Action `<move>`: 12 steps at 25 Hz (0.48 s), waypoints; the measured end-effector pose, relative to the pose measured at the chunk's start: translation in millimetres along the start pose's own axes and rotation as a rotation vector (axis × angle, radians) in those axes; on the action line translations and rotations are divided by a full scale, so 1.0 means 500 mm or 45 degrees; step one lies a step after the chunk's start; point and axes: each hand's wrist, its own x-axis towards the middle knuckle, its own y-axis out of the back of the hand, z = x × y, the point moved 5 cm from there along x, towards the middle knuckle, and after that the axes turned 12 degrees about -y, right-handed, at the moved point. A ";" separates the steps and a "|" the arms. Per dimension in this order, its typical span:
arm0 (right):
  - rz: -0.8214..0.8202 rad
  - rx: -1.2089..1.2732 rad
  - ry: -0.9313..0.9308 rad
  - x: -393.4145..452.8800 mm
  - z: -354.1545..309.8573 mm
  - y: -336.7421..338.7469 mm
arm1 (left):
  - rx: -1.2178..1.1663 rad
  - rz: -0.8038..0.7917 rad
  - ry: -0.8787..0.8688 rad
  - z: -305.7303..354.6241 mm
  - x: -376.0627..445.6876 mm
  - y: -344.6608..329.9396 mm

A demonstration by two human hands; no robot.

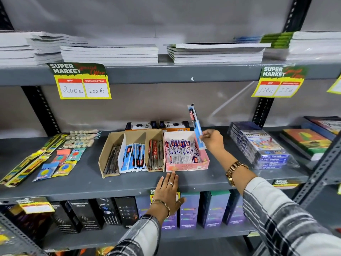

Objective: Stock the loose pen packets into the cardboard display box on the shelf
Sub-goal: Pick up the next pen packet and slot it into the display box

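Note:
A brown cardboard display box (106, 154) with dividers stands on the middle shelf, holding dark pens, blue pen packets (133, 157) and red packets. Right beside it is a pink box (186, 167) full of blue-and-white pen packets. My right hand (214, 140) pinches the lower end of one long blue pen packet (195, 124), held upright and tilted just right of the pink box's back corner. My left hand (168, 189) lies flat with fingers spread on the shelf's front edge, just in front of the pink box, holding nothing.
Erasers and yellow packets (31, 163) lie on the shelf at left. Wrapped colour-pencil boxes (262, 146) and books (308, 141) sit at right. Two small boxes (156, 125) stand behind the display boxes. Notebook stacks fill the upper shelf; bottle cartons (190, 209) line the lower one.

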 end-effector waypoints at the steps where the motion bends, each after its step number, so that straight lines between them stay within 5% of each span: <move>1: -0.040 0.016 -0.004 -0.007 -0.006 -0.010 | -0.008 -0.010 0.001 -0.003 -0.001 -0.002; 6: -0.176 0.074 -0.001 -0.032 -0.025 -0.073 | -0.021 0.174 0.021 -0.042 -0.045 -0.008; 12: -0.328 0.052 0.001 -0.076 -0.079 -0.174 | -0.230 0.119 0.192 -0.148 -0.136 -0.059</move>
